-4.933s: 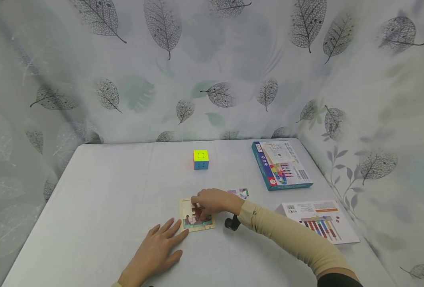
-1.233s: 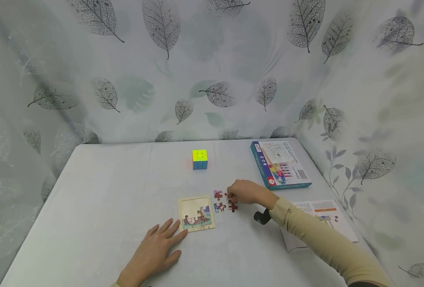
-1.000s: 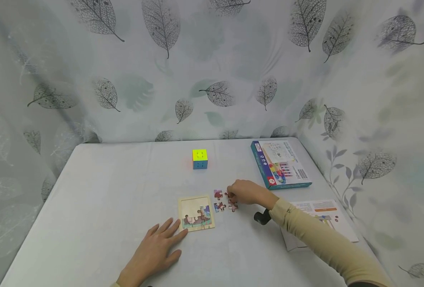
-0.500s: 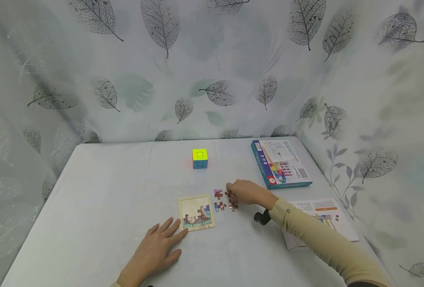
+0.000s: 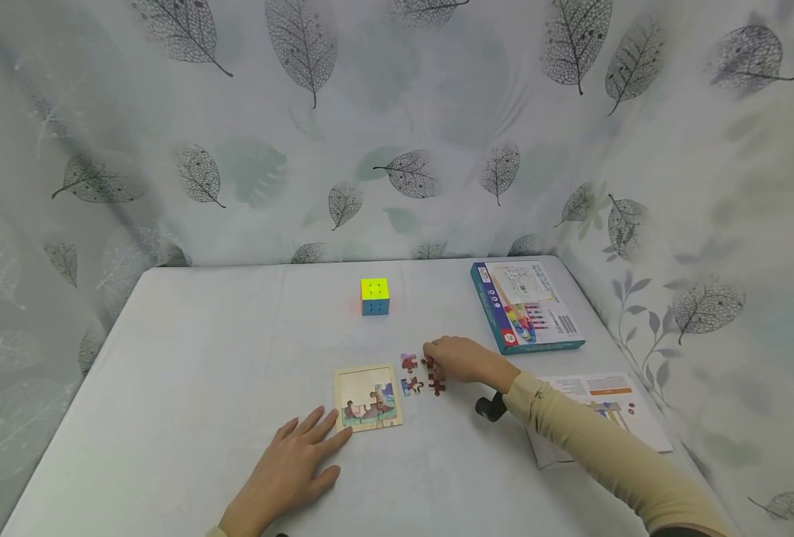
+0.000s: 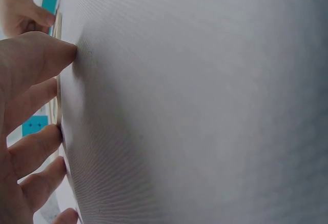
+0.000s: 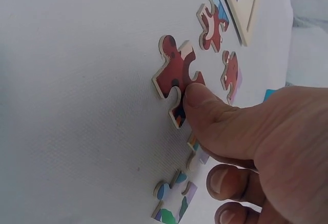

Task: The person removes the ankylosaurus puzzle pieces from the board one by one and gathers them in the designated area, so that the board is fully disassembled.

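A wooden puzzle tray (image 5: 369, 432) lies mid-table in the head view, its lower and right parts filled with picture pieces and its upper left bare. My left hand (image 5: 289, 466) lies with fingers spread, its fingertips touching the tray's lower left edge. Just right of the tray are loose jigsaw pieces. My right hand (image 5: 464, 360) is over them, fingers curled. In the right wrist view the thumb (image 7: 205, 103) overlaps a dark red jigsaw piece (image 7: 171, 73), which it seems to pinch; the index fingertip is hidden. Further pieces (image 7: 212, 21) lie around it.
A cube puzzle (image 5: 374, 297) with a yellow top stands behind the tray. To the right lie a teal-edged box (image 5: 527, 307) and a white box (image 5: 621, 418), the latter partly behind the right sleeve (image 5: 585, 432). A leaf-print curtain (image 5: 410, 119) hangs behind the table.
About five seconds ago my right hand was over the tray, with dark red piece under it. It has since shifted right to the loose pieces, staying nearly still this last second. The left hand stayed.
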The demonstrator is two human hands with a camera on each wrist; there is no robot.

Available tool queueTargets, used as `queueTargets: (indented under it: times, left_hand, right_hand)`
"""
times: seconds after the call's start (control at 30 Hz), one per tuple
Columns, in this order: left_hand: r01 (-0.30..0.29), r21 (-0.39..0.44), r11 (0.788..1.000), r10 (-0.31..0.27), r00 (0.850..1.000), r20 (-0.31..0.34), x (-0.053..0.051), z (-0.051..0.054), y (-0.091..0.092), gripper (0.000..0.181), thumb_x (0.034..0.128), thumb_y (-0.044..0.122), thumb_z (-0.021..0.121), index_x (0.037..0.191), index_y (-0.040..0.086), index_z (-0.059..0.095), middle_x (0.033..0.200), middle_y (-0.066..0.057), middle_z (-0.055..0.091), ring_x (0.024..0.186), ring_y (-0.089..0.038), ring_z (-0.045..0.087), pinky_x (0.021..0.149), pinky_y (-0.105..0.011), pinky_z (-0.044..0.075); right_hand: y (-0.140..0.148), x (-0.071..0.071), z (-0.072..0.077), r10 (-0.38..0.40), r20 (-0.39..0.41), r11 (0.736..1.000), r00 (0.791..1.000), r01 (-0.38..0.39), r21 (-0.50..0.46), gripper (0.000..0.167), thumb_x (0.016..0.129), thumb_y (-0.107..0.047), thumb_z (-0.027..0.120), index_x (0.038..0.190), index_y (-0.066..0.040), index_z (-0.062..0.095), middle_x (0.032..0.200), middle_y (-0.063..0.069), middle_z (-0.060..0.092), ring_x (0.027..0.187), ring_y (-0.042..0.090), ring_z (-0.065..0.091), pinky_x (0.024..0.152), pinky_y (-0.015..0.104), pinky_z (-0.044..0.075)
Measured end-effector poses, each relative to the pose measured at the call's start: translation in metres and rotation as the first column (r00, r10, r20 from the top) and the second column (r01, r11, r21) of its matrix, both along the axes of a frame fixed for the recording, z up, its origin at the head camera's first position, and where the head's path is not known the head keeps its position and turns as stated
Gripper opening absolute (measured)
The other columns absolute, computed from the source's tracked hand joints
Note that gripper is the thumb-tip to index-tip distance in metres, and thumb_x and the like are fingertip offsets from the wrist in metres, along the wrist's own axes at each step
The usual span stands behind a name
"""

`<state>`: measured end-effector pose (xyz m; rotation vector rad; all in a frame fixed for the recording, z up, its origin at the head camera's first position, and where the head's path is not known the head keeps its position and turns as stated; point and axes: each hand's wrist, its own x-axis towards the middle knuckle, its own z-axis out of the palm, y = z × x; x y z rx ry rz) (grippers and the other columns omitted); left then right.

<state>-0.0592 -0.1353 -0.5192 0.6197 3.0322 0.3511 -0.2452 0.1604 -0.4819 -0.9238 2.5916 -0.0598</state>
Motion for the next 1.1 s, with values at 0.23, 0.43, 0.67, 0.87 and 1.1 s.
queueTargets:
  times: [0.23,0.43,0.67,0.87,1.1]
  left_hand:
    - [0.004,0.0,1.0,-0.004,1.0,-0.004,0.0,0.002,0.0,0.05,0.0868,0.04,0.071,0.136,0.031,0.064,0.148,-0.004,0.058,0.14,-0.031,0.052,0.107,-0.06,0.045]
    - [0.002,0.007,1.0,-0.002,1.0,0.002,0.0,0.003,0.0,0.05,0.0875,0.039,0.07,0.136,0.03,0.064,0.148,-0.005,0.058,0.141,-0.032,0.051,0.108,-0.06,0.045]
    - [0.006,0.009,1.0,-0.006,1.0,0.0,-0.001,0.001,0.0,0.051,0.0873,0.039,0.071,0.136,0.029,0.064,0.148,-0.005,0.058,0.141,-0.032,0.051,0.107,-0.061,0.045]
    - [0.006,0.002,1.0,-0.006,1.0,-0.004,-0.001,-0.001,0.0,0.051,0.0868,0.04,0.071,0.136,0.03,0.064,0.148,-0.005,0.058,0.14,-0.032,0.052,0.107,-0.06,0.045]
    - [0.007,0.007,1.0,-0.007,1.0,-0.001,0.0,0.0,0.0,0.05,0.0871,0.039,0.07,0.136,0.03,0.064,0.148,-0.005,0.058,0.14,-0.032,0.051,0.107,-0.06,0.045]
  right_hand:
    - [0.0,0.0,0.003,0.033,-0.033,0.999,0.999,-0.033,-0.013,0.024,0.089,-0.018,0.076,0.11,-0.012,0.064,0.098,0.001,0.069,0.084,0.013,0.058,0.086,0.031,0.057]
    - [-0.001,-0.002,0.001,0.042,-0.046,0.999,0.998,-0.042,0.001,0.027,0.089,-0.018,0.076,0.113,-0.013,0.064,0.101,0.001,0.07,0.086,0.013,0.059,0.087,0.031,0.057]
    - [-0.001,-0.003,0.001,0.032,-0.029,0.999,0.999,-0.031,0.011,0.026,0.09,-0.018,0.075,0.114,-0.014,0.064,0.101,0.001,0.068,0.087,0.013,0.058,0.088,0.031,0.056]
    - [-0.009,-0.002,0.005,0.042,-0.034,0.999,0.999,-0.041,0.035,0.025,0.092,-0.023,0.073,0.113,-0.015,0.064,0.1,0.0,0.068,0.084,0.013,0.057,0.085,0.03,0.056]
    - [-0.033,0.009,0.013,0.108,-0.018,0.99,0.994,-0.106,0.089,0.029,0.095,-0.031,0.067,0.121,-0.017,0.064,0.112,-0.001,0.069,0.083,0.011,0.055,0.085,0.028,0.056]
